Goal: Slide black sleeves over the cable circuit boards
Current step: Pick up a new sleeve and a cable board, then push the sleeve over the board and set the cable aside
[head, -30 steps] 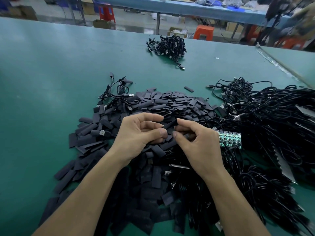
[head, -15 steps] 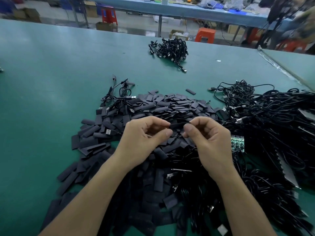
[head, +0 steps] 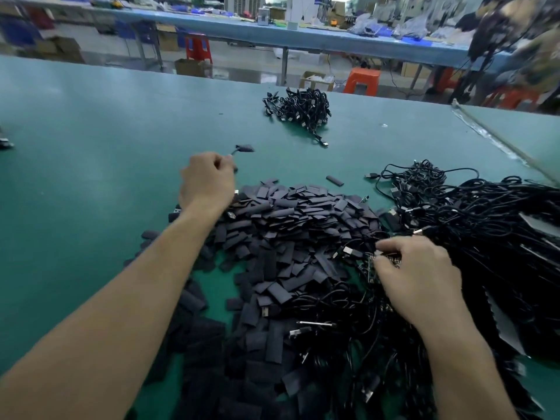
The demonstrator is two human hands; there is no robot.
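My left hand is raised over the green table's left side, beyond the sleeve pile, fingers curled around a thin black cable. The cable's sleeved end sticks out past my thumb, blurred. My right hand is down at the edge of the big black cable tangle, pinching a green circuit board on a cable between thumb and fingers. A wide heap of flat black sleeves lies between my arms.
A smaller bundle of black cables lies at the far middle of the table. One loose sleeve sits just beyond the heap. A taped seam runs along the right. Benches and orange stools stand behind.
My hands have parted from working one sleeve together. The left moved up and away with the sleeved cable; the right dropped to the cable tangle and took a circuit board.
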